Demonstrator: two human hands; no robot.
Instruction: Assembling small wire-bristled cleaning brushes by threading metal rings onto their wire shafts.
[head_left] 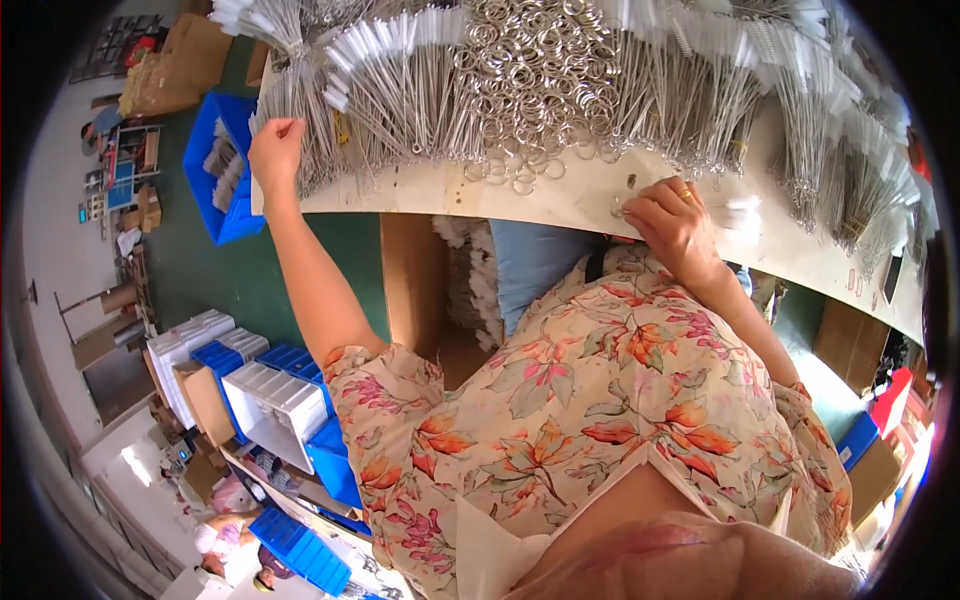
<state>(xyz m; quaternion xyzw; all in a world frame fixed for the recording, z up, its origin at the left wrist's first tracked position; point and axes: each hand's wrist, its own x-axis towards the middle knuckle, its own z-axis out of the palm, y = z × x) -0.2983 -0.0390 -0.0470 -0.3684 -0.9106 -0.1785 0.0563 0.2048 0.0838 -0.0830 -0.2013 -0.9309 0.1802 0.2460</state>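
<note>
The left hand [275,155] is raised over the left end of the desk [440,197], with the thumb and fingertips drawn together; whether anything thin is pinched between them cannot be told. It is just beside a bundle of thin wire brushes with white bristles [400,95]. The right hand [682,232] is at the front edge of the desk, right of the middle, fingers curled inward and a gold-coloured band [685,195] on one finger. Something small and shiny shows by its fingertips, but it is too small to tell whether it is grasped. A white blur shows just to the right of this hand.

A heap of metal rings [545,75] lies in the middle of the desk, with a few loose ones spilling toward the front edge, between the two hands. More brushes [800,125] lie in bunches to the right of the heap. Left of the desk, a blue bin [203,180] holds white bristly things. The person wears a flowered shirt [600,400].
</note>
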